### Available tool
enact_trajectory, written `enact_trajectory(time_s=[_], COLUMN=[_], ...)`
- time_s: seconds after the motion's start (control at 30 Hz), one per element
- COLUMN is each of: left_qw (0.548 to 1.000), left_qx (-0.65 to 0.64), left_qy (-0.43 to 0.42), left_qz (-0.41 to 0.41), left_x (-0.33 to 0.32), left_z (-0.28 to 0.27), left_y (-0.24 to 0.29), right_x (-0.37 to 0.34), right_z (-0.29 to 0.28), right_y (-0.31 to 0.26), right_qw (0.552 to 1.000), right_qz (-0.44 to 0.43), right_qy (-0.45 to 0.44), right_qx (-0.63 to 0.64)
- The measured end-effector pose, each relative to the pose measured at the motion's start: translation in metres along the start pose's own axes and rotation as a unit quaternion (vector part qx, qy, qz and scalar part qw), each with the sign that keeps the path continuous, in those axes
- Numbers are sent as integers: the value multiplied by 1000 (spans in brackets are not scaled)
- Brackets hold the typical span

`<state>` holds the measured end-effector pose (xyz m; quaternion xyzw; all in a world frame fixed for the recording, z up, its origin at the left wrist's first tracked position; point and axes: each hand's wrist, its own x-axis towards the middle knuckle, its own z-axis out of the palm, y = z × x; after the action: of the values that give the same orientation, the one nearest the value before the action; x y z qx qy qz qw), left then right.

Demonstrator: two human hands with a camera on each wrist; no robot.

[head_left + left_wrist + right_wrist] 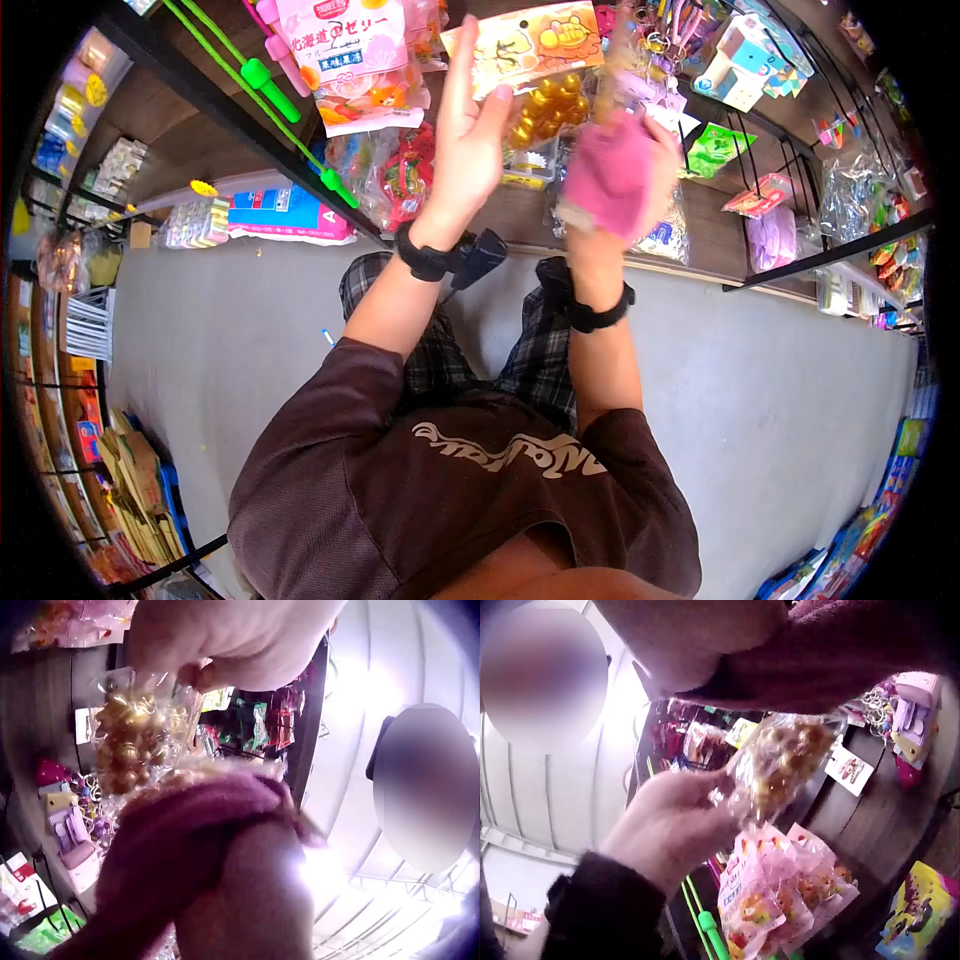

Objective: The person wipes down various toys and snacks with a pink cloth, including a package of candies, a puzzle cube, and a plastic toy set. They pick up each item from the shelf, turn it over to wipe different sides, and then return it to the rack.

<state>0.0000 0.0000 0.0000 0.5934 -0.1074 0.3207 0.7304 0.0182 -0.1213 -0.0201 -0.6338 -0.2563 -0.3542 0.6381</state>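
My left hand (470, 150) pinches the edge of a clear packet of shiny gold balls (550, 112), topped by a yellow-orange printed header card (535, 45). In the right wrist view, the left hand's (675, 814) fingers and thumb meet at the side of the packet (787, 761). A pink cloth (610, 175) is bunched in my right hand (657, 180), just right of the packet. The left wrist view has the cloth (187, 825) draped over the right hand (259, 889), close against the packet's lower part; the right fingertips are hidden.
Pink jelly candy bags (350, 70) hang left of the hands, beside green cords (265, 85). Keyrings and trinkets (675, 45), a green packet (718, 148) and a blue-white box (745, 65) are to the right. Black rack bars (240, 110) cross the brown shelf; grey floor (780, 400) lies behind.
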Motion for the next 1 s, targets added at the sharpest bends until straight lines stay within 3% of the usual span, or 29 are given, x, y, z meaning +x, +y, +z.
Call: enact_trajectory(time_s=[0.03,0.1,0.2,0.3,0.43,0.47,0.5,0.53,0.6,0.63,0.7,0.73,0.83,0.9,0.93,1.0], left_qw=[998,994,987,990,992,992,992,992,988,988,991,991,997,995,996,996], left_qx=[-49,-96,-136,-141,-118,-103,-103,-72,-36,-37,-18,-18,-14,50,20,31], left_qy=[-26,-53,-59,24,42,42,42,76,125,124,61,60,42,61,74,63], left_qz=[-6,-17,55,-16,31,57,56,70,80,79,117,117,56,59,42,56], left_x=[-1,-5,-1,6,21,24,23,21,21,23,28,26,22,20,18,19], left_z=[-1,2,3,-1,-14,-16,-12,-3,0,-6,-17,-17,-17,-16,-12,-15], left_y=[-4,-6,-6,-6,-24,-25,-20,-10,-8,-13,-24,-28,-30,-27,-23,-24], right_x=[1,-5,-7,-8,-12,-27,-34,-32,-26,-23,-15,-10,2,5,8,10], right_z=[4,20,28,26,4,-1,-4,-6,-10,-12,-13,-12,-10,-20,-24,-29], right_y=[10,8,16,21,25,35,40,40,37,35,27,21,5,1,6,15], right_qw=[972,985,981,973,979,998,981,981,894,894,841,841,834,855,857,833], right_qz=[-186,-146,-172,-192,-155,-4,148,149,309,308,319,318,273,274,266,250], right_qy=[-11,-31,-51,-110,-7,50,106,106,202,204,193,194,215,111,83,59], right_qx=[-143,-84,-70,-69,-136,-36,65,64,255,254,393,393,429,426,434,490])
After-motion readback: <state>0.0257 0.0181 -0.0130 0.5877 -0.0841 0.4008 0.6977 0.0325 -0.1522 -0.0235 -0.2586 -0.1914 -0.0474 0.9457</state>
